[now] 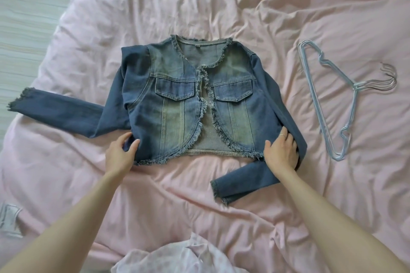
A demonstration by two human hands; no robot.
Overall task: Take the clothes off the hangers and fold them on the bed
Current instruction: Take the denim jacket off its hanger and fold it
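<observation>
Off the hangers (pixel 332 104) and flat between left hand (pixel 121 153), pinching jacket (pixel 188 104), and flat right hand (pixel 280 153); not folded yet.

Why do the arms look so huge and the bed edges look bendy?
Head view: the wide lens stretches things near the frame edges, so the forearms balloon and the bed curves; the denim jacket in the middle stays sharp under soft, even light.

Frayed denim jacket (pixel 182 99) (faded, matt)
</observation>
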